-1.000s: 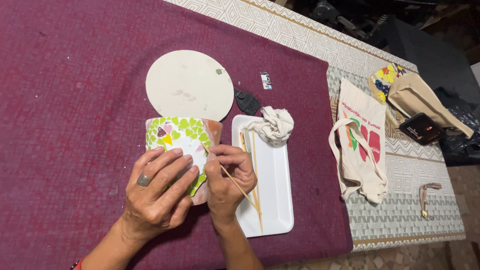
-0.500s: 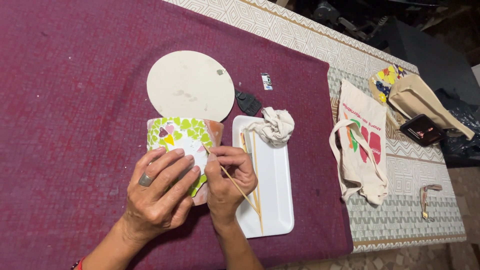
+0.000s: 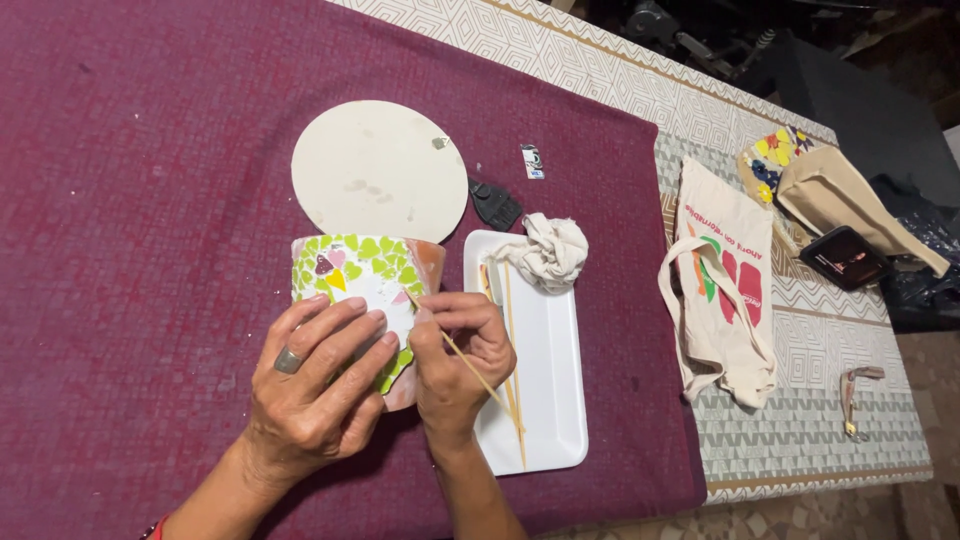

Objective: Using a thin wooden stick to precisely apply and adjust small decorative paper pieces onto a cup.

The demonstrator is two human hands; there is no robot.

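A terracotta pot (image 3: 366, 272) lies on its side on the maroon cloth (image 3: 150, 200), its face covered with green, pink and white mosaic pieces. My left hand (image 3: 318, 385), with a ring on one finger, rests on the pot and steadies it. My right hand (image 3: 456, 355) pinches a thin wooden skewer (image 3: 470, 368), whose tip touches the pot's mosaic near the white patch. The lower part of the pot is hidden under both hands.
A round cream disc (image 3: 378, 170) lies behind the pot. To the right, a white tray (image 3: 545, 400) holds more skewers and a crumpled rag (image 3: 545, 250). A small dark tool (image 3: 495, 205), a tote bag (image 3: 728, 280) and a phone (image 3: 845, 257) lie farther right.
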